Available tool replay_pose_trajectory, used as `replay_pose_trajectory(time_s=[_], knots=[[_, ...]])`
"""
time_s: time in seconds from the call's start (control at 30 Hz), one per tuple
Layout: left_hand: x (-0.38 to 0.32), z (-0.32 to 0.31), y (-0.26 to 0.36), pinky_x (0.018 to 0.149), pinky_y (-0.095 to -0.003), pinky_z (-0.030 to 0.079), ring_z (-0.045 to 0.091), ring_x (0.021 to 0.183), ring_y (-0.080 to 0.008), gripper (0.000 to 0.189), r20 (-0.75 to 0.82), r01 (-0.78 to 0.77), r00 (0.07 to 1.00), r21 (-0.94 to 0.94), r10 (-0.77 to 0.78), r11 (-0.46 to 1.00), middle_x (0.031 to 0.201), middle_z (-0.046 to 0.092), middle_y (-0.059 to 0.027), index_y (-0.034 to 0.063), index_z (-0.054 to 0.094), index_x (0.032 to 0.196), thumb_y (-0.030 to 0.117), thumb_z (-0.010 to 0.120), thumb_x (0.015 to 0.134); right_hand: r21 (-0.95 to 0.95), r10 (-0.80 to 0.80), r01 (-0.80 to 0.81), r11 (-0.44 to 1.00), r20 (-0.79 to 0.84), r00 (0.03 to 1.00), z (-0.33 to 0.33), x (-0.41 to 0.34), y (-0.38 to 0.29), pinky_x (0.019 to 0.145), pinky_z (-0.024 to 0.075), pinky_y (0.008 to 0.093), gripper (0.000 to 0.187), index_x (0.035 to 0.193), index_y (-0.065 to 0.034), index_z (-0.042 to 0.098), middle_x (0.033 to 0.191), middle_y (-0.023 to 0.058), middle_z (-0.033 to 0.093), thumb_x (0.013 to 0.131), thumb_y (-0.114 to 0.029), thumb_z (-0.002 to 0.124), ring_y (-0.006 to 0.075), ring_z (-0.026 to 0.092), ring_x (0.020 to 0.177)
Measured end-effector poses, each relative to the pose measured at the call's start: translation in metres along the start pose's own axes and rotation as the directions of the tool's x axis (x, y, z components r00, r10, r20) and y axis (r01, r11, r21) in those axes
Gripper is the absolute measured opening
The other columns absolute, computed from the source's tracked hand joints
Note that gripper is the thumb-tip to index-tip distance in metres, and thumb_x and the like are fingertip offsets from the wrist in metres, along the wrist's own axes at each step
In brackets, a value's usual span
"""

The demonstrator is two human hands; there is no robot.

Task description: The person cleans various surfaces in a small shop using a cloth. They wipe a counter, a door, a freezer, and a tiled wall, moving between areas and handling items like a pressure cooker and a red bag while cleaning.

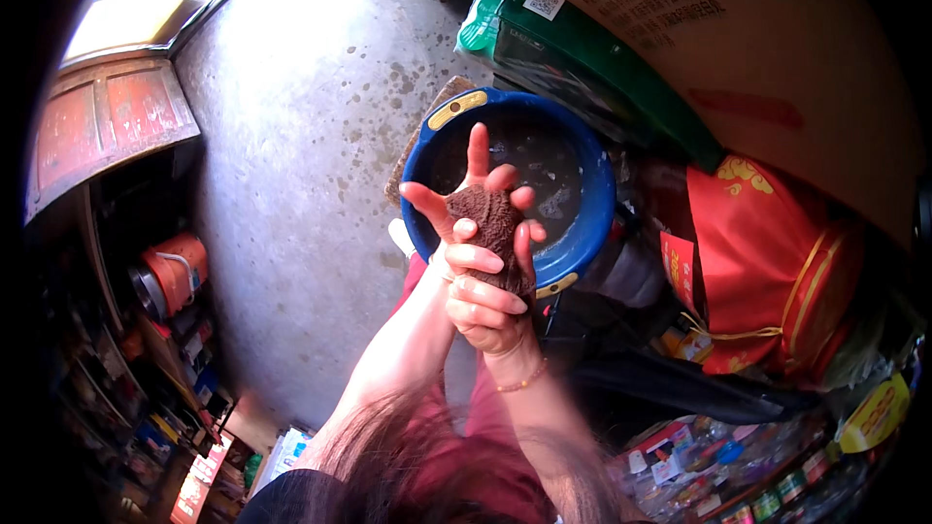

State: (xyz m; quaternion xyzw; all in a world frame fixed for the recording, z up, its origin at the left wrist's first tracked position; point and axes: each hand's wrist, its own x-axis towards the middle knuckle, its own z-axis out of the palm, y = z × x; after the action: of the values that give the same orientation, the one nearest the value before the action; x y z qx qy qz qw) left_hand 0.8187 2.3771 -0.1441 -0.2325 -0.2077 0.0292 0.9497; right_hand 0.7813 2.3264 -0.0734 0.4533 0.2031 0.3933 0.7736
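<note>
A dark brown textured cloth [489, 222] is bunched between my two hands, over a blue plastic basin [603, 189] of murky water with some foam. My right hand [486, 298], a beaded bracelet at its wrist, closes its fingers round the cloth from the lower right and presses it against my left palm. Turned palm up beneath the cloth, my left hand [444, 207] has its thumb and index finger stretched apart; its other fingers bend beside the cloth. The cloth hides most of the left palm.
Right of the basin stand a green box [582, 51], a large cardboard box [794, 80] and a red bag [750, 247]. A wooden board [397, 175] shows beside the basin. Shelves hold an orange container [175, 273] at left. Packaged goods [699, 458] lie at lower right.
</note>
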Motion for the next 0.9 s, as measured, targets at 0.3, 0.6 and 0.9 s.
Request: replay_pose_trajectory(time_s=[0.3,0.6,0.9], knots=[[0.026,0.073,0.014,0.053,-0.0279,0.041,0.044,0.051,-0.0105,0.017,-0.903,0.722,0.422,0.391,0.084,0.571,0.053,0.04,0.0022,0.0028,0.059,0.096,0.017,0.052,0.093,-0.545,-0.051,-0.318,0.776,-0.556,0.829,0.037,-0.023,-0.023,0.042,0.0333,0.0234,0.028,0.111,0.0011,0.048,0.081,0.0056,0.051,0.087,-0.012,0.054,0.0112,0.044,0.053],[0.02,0.061,0.009,0.043,-0.0208,0.034,0.041,0.046,-0.0038,0.019,-0.858,0.894,0.446,0.411,0.254,-0.18,0.053,0.048,0.0023,-0.0008,0.064,0.088,0.018,0.061,0.09,-0.615,-0.676,-0.7,-0.363,-0.343,0.652,0.003,-0.016,-0.049,0.044,0.0417,0.0272,0.023,0.086,-0.0041,0.052,0.065,0.0034,0.055,0.074,-0.015,0.068,0.0146,0.055,0.052],[-0.033,0.0,0.04,0.055,-0.0192,0.039,0.049,0.062,-0.0055,0.029,-0.749,0.84,0.365,0.521,0.553,0.153,0.07,0.057,-0.0006,0.003,0.061,0.099,0.031,0.054,0.093,-0.054,-0.608,-0.607,-0.793,0.14,0.782,-0.029,-0.03,-0.087,0.059,0.0508,0.0445,0.028,0.089,-0.0005,0.054,0.072,0.0213,0.063,0.074,-0.019,0.069,0.0382,0.063,0.063]])
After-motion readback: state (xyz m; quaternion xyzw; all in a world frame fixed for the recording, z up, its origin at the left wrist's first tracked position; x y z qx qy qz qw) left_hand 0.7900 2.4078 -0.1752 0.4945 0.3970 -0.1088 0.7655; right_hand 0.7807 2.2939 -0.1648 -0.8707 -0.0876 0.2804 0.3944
